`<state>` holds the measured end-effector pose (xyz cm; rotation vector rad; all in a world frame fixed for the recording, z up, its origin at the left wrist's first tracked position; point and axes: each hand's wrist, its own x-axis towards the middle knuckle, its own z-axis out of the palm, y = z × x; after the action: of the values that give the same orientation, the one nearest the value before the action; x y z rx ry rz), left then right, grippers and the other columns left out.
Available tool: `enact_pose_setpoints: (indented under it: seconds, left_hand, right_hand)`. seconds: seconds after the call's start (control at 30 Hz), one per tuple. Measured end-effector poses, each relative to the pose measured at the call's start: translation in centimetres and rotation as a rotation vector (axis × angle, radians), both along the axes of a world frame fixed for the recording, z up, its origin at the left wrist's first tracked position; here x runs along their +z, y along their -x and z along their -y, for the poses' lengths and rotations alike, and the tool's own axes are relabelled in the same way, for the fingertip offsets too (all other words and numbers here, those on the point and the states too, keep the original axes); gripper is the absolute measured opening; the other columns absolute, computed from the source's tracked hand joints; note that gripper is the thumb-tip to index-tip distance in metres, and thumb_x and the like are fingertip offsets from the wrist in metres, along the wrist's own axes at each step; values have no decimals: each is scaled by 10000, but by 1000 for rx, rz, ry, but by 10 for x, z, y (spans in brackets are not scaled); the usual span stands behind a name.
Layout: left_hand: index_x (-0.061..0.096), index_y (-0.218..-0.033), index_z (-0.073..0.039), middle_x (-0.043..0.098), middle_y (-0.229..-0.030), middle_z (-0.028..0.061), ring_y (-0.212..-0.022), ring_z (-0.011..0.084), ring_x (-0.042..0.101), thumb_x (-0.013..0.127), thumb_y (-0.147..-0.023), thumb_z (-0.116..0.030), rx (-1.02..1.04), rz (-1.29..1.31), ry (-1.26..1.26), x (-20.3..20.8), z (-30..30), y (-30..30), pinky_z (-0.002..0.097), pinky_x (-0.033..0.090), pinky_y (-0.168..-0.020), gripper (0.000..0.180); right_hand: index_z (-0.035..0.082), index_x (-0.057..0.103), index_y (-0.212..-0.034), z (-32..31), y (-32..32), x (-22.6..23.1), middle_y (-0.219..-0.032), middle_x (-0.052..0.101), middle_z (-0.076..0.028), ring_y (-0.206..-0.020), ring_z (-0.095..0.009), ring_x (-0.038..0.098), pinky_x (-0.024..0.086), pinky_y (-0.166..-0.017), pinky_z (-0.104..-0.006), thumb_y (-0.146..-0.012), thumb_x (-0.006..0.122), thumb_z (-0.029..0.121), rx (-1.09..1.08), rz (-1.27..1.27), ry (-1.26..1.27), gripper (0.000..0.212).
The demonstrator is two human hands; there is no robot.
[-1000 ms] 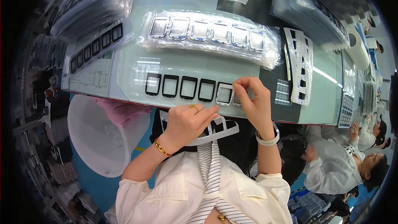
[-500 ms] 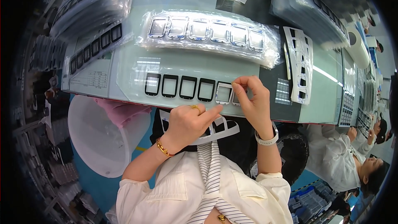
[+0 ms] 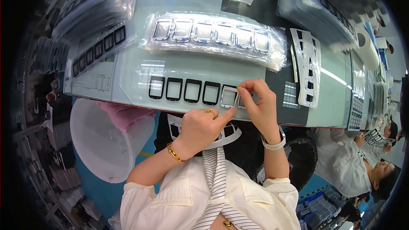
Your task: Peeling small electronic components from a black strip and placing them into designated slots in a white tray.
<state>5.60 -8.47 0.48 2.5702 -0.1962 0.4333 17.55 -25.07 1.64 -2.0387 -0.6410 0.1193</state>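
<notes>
A row of black rectangular frames (image 3: 193,90) lies along the table's front edge. Toward the row's right end, one frame has a white adhesive frame (image 3: 229,98) over it. My right hand (image 3: 260,104) pinches thumb and forefinger together at that white frame's upper right corner. Another frame is partly hidden under this hand. My left hand (image 3: 202,130) is curled, its forefinger stretched to the white frame's lower edge. Below the table edge, a white cut-out sheet (image 3: 232,136) hangs from the left hand, whose other fingers are tucked out of sight.
Beyond the row lies a bagged stack of frames (image 3: 213,32). White cut-out strips (image 3: 307,68) lie at right; plastic-wrapped stacks (image 3: 96,8) stand far left and far right. A white bin (image 3: 100,145) with pink cloth is left, below table height. A co-worker (image 3: 345,157) sits at right.
My left hand has shifted slightly right and its fingertip has moved along the white frame's lower edge. The hanging sheet moved with it. My right hand stays nearly still.
</notes>
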Motion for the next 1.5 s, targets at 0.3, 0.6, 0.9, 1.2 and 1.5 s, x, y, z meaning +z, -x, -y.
enact_pose_setpoints:
  seconds: [0.3, 0.6, 0.9, 1.2, 1.5]
  left_hand:
    - [800, -1107, -176, 597, -598, 10, -493, 185, 596, 783, -875, -173, 40, -21, 80, 3, 8, -1, 333, 449, -473, 232]
    - [796, -1095, -176, 593, -595, 9, -493, 186, 597, 772, -876, -146, 46, -22, 83, 1, 8, 0, 332, 450, -476, 222]
    - [785, -1092, -166, 601, -606, 10, -510, 193, 614, 772, -869, -135, 51, -13, 92, 2, 8, 1, 333, 460, -489, 226]
    - [812, -1061, -158, 690, -664, 18, -521, 210, 636, 789, -877, -141, 50, -32, 131, -1, 6, 2, 331, 463, -487, 186]
    - [762, -1196, -133, 692, -693, 46, -537, 191, 637, 826, -892, -234, 4, -59, 523, 3, -8, 18, 314, 468, -503, 327]
  right_hand:
    - [-16, 696, -960, -1, -4, 7, -970, 687, -103, -920, -228, 641, 531, -767, -316, -905, 737, -11, 64, 190, 30, 69]
    - [-23, 682, -961, -6, -8, 0, -1037, 673, -132, -940, -273, 654, 554, -793, -346, -904, 725, -13, 59, 185, 85, 72]
    - [5, 671, -972, -11, -7, 2, -1061, 653, -127, -962, -335, 637, 529, -814, -416, -873, 751, 12, 65, 329, 247, 128]
    - [63, 612, -1002, 3, -6, 11, -1034, 619, -114, -978, -332, 588, 434, -831, -417, -812, 827, 82, 59, 357, 347, 287]
    - [49, 656, -1104, 16, 41, 32, -1083, 668, -110, -959, -331, 599, 466, -837, -409, -811, 791, 27, 270, 178, 130, 323]
